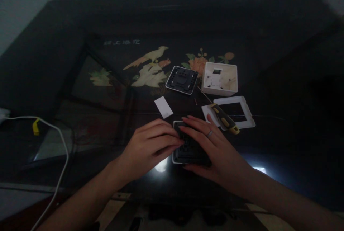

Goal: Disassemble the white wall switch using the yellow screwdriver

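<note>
Low in the middle lies a square wall switch panel (191,157), its black back facing up inside a white rim. My right hand (212,145), with a ring on one finger, spans the panel and grips it by its upper and lower edges, hiding its right side. The fingers of my left hand (153,143) are pinched together at the panel's middle; whatever lies between the fingertips is hidden. Just beyond my right hand, a screwdriver (224,118) with a black and yellow handle rests across a white frame (247,112).
A second black-backed panel (182,80) lies farther back, beside an open white mounting box (220,78). Nearer are a small white plate (163,107) and a tiny screw-like piece (195,101). A white cable (64,152) runs down the left of the glossy dark table (80,19).
</note>
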A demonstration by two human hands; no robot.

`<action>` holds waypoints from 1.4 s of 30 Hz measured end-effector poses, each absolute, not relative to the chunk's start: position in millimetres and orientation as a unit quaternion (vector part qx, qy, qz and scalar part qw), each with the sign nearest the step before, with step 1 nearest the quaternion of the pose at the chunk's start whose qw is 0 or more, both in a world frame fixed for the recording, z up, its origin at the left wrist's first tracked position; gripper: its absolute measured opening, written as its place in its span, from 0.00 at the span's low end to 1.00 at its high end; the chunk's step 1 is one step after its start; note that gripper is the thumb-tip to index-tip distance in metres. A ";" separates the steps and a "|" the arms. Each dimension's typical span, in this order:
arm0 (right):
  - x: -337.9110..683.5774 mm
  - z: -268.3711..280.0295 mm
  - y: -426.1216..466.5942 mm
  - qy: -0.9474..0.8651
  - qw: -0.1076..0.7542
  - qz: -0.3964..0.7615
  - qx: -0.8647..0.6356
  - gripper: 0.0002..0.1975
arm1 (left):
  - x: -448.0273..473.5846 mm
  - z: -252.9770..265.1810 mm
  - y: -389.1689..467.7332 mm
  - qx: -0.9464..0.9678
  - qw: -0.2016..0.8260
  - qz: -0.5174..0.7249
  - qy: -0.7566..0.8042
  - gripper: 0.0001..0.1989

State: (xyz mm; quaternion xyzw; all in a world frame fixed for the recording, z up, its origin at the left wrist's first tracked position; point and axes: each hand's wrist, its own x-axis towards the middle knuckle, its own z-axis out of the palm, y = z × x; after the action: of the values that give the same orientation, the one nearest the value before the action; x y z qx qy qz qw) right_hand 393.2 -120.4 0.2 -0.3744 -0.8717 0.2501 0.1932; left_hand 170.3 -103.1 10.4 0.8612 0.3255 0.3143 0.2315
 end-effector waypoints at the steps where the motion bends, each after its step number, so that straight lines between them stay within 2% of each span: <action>1: 393.3 0.0 -120.6 -0.871 0.192 0.252 -0.374 0.36 | 169.9 10.4 -103.3 0.863 0.234 0.309 0.323 0.04; 11: 393.8 -1.3 -121.1 -0.871 0.189 0.260 -0.373 0.37 | 175.7 7.8 -108.7 0.809 0.275 0.331 0.401 0.06; 32: 394.9 -3.0 -121.3 -0.867 0.192 0.273 -0.369 0.36 | 179.5 8.0 -108.5 0.793 0.296 0.342 0.408 0.06; 39: 404.4 -2.5 -122.7 -0.879 0.186 0.236 -0.371 0.41 | 174.0 10.0 -106.8 0.802 0.257 0.346 0.415 0.09; 42: 413.8 1.5 -127.5 -0.879 0.173 0.204 -0.394 0.37 | 175.0 16.2 -101.1 0.813 0.232 0.356 0.397 0.11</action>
State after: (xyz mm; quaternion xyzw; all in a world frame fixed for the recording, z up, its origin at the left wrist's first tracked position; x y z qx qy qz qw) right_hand 413.8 -127.5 1.5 -0.3939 -0.8794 0.2038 0.1731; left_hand 175.0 -101.1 16.2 0.8135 0.3968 0.3562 0.2323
